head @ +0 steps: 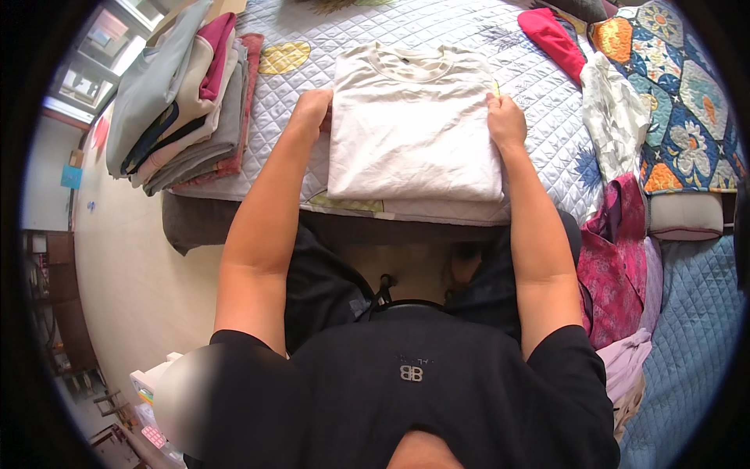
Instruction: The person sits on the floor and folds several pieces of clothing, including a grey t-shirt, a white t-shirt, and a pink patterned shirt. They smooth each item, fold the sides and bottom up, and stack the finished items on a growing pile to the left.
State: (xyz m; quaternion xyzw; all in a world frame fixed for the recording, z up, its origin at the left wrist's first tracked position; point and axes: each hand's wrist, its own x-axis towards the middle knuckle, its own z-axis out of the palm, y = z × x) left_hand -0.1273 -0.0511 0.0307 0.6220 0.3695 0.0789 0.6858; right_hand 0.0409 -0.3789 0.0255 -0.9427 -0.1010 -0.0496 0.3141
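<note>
A white T-shirt (413,138), folded to a rough square with its ribbed collar at the far side, lies before me on a white quilted bedspread (281,117). My left hand (315,110) grips its left edge, the fingers partly hidden behind the cloth. At the opposite edge, my right hand (506,119) pinches the fabric between thumb and fingers. A small yellow-green bit (496,88) shows just above the right hand; I cannot tell what it is.
A stack of folded clothes (176,99) stands at the bed's left corner. On the right lie a red garment (551,41), a crumpled white cloth (615,111), a magenta patterned garment (615,264) and a patterned quilted cover (685,105). A blue quilted cover (691,311) extends nearer me.
</note>
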